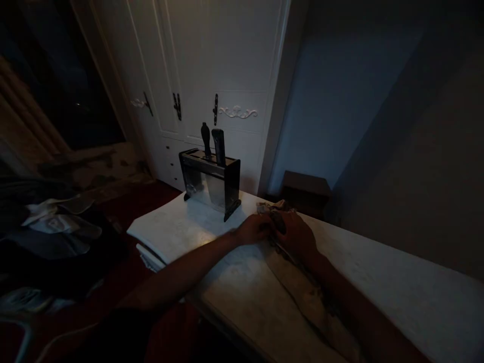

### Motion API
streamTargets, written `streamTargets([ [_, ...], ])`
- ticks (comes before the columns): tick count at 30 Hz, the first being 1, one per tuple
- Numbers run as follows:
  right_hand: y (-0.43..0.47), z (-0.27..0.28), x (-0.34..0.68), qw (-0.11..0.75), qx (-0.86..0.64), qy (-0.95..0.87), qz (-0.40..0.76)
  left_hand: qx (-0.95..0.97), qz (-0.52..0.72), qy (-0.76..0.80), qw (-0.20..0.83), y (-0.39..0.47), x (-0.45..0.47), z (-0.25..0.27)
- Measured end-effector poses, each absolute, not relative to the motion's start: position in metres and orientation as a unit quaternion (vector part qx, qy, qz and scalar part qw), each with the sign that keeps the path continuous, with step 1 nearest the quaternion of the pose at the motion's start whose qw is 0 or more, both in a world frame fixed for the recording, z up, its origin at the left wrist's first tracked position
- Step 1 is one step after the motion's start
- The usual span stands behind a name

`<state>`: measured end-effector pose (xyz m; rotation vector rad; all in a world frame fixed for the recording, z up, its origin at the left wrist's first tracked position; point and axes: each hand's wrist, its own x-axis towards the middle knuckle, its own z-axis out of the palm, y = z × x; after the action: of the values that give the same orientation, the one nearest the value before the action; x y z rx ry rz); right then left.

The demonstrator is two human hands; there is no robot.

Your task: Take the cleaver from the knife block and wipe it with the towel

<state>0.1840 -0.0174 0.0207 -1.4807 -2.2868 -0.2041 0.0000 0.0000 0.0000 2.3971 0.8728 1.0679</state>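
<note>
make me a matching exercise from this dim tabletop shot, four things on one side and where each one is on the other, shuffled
Things:
1. knife block
2. left hand
3. right hand
4. crumpled cloth

Places:
A. at the fingertips of both hands
B. standing upright near the table's far left end, two dark handles sticking out
C. on the table, right of the other hand
D. on the table, just below and right of the knife block

Pairs: 1-B, 2-D, 3-C, 4-A
</note>
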Motion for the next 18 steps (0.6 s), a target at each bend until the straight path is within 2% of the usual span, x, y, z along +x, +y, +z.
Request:
streamTargets([
  [4, -0.018, 0.022, 0.186, 0.200, -0.529, -0.822, -0.067, 0.855, 0.368, 0.324, 0.166, -0.003, -0.002, 0.000],
  [8, -0.021, 0.030, 0.189, 0.159, -0.555, -0.814, -0.062, 0.856, 0.380, 0.315, 0.151, -0.009, -0.003, 0.002],
  [12, -0.024, 0.033, 0.191, 0.140, -0.553, -0.820, -0.054, 0.827, 0.445, 0.317, 0.132, -0.017, -0.004, 0.009],
  [18, -0.023, 0.026, 0.194, 0.182, -0.536, -0.823, -0.045, 0.759, 0.574, 0.306, 0.035, -0.034, -0.017, 0.038],
])
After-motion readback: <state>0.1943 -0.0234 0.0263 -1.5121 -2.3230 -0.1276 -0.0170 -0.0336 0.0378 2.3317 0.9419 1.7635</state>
